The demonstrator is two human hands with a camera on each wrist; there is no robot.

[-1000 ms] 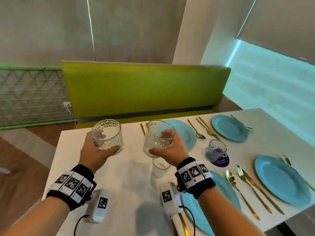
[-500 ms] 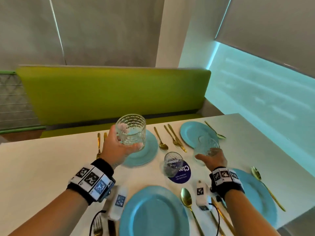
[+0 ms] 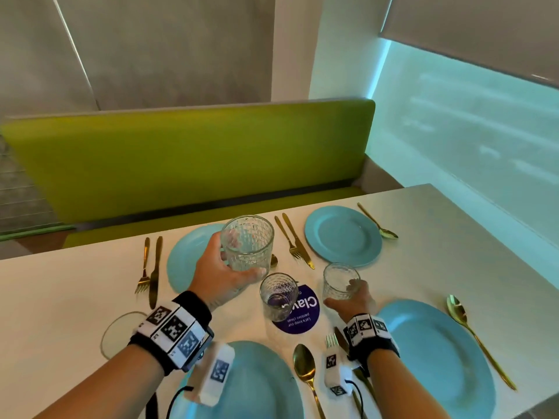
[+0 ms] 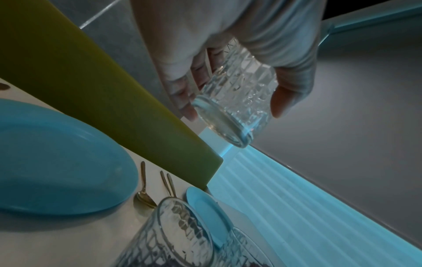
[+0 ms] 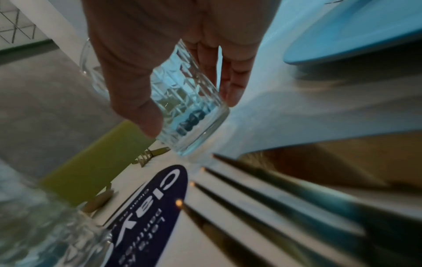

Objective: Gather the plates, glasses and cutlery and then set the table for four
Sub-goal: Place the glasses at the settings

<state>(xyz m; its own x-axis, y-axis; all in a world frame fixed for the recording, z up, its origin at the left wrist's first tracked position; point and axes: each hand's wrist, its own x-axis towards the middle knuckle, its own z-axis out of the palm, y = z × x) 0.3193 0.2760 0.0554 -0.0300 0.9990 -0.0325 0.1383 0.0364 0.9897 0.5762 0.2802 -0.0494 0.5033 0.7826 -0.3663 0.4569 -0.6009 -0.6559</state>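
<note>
both forearms reach fwd, each w/ a black wrist band. left hand (image 3: 223, 276) raised, fingers (image 4: 182, 86) & thumb curled round a glass (image 3: 247, 242) held upright. right hand (image 3: 352, 299) lower & further fwd, fingers (image 5: 230, 77) & thumb wrapped round a second glass (image 3: 340, 282).

Cool teal daylight enters from the window (image 3: 472, 122) at upper right of the head view, which is bright and fairly sharp, though straight lines bow toward its edges. The left wrist view is dim. The right wrist view is smeared, perhaps motion blur, worst at lower right.
</note>
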